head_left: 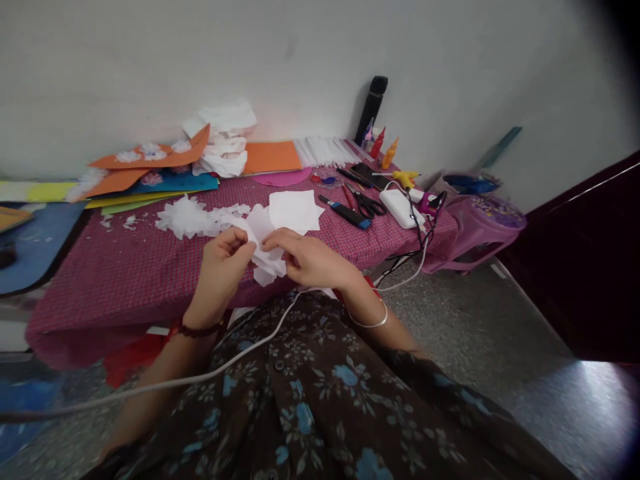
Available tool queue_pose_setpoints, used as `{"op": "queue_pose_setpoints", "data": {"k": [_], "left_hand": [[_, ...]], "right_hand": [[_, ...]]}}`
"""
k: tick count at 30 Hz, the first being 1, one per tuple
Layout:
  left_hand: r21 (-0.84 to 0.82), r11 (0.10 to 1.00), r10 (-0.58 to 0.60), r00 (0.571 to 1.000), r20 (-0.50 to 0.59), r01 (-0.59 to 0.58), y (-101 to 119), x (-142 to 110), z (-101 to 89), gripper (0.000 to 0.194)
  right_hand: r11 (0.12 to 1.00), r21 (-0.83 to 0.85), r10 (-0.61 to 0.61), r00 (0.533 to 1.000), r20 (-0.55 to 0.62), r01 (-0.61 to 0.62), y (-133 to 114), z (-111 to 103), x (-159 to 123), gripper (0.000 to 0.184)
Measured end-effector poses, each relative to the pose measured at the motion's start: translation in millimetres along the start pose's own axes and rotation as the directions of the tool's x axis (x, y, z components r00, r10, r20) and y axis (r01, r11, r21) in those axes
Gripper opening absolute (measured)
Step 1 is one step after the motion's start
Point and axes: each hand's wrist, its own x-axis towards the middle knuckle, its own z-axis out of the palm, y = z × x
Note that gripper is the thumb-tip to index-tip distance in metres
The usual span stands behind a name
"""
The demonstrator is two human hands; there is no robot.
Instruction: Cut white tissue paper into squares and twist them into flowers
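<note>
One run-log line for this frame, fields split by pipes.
left hand: pinching white paper | right hand: fingers on same paper | scissors: on tablecloth, unheld | box cutter: beside scissors

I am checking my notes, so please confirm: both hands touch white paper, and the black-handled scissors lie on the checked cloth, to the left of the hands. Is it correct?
Not fully: the head view shows the black-handled scissors to the right of the hands. They do lie on the checked cloth, and the left hand and right hand touch white paper.
</note>
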Motion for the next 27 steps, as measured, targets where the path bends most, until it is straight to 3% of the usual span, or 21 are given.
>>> {"op": "queue_pose_setpoints", "data": {"k": [4, 7, 9, 11, 13, 15, 17, 19, 21, 23, 27], "left_hand": [[-0.094, 0.995, 0.013, 0.999, 0.033, -0.01, 25.0, 38.8, -9.3, 0.045], [0.043, 0.996, -0.085, 0.983, 0.164, 0.079, 43.2, 63.2, -20.0, 0.028], [0.185, 0.966, -0.223, 0.945, 0.241, 0.181, 51.8, 72.5, -26.4, 0.02], [0.319, 0.921, -0.328, 0.889, 0.32, 0.225, 56.9, 75.3, -30.5, 0.026], [0.418, 0.902, -0.295, 0.86, 0.417, 0.107, 58.4, 72.7, -32.2, 0.035], [0.455, 0.876, -0.101, 0.859, 0.503, -0.163, 57.4, 67.3, -32.5, 0.039], [0.446, 0.799, 0.104, 0.824, 0.558, -0.403, 56.1, 62.0, -32.9, 0.036], [0.424, 0.771, 0.16, 0.789, 0.594, -0.475, 57.4, 59.2, -34.4, 0.026], [0.383, 0.842, 0.073, 0.784, 0.617, -0.38, 62.3, 59.1, -37.2, 0.015], [0.332, 0.923, -0.061, 0.778, 0.625, -0.195, 69.0, 60.3, -40.9, 0.01], [0.255, 0.965, -0.215, 0.742, 0.635, 0.061, 74.5, 61.1, -47.5, 0.017]], "right_hand": [[0.998, 0.025, 0.06, 0.998, -0.009, -0.06, 18.1, -1.8, 27.7, 0.022], [0.983, 0.18, 0.043, 0.999, 0.03, -0.047, 21.6, -13.2, 41.9, 0.008], [0.947, 0.319, 0.015, 0.994, 0.106, -0.048, 22.0, -22.9, 48.5, 0.01], [0.904, 0.42, 0.0, 0.983, 0.182, -0.078, 22.7, -31.5, 53.5, 0.012], [0.871, 0.473, 0.016, 0.972, 0.233, -0.128, 24.0, -37.5, 57.0, 0.013], [0.844, 0.508, 0.038, 0.965, 0.258, -0.169, 25.2, -40.5, 59.2, 0.013], [0.824, 0.537, 0.042, 0.965, 0.259, -0.18, 25.7, -41.5, 59.8, 0.013], [0.812, 0.559, 0.035, 0.969, 0.243, -0.169, 26.0, -42.0, 58.6, 0.012], [0.798, 0.576, 0.025, 0.965, 0.262, -0.177, 27.3, -43.3, 55.5, 0.014], [0.778, 0.592, 0.012, 0.947, 0.321, -0.21, 29.8, -45.7, 51.4, 0.02], [0.752, 0.61, -0.018, 0.918, 0.396, -0.249, 34.3, -49.8, 46.1, 0.029]]}}
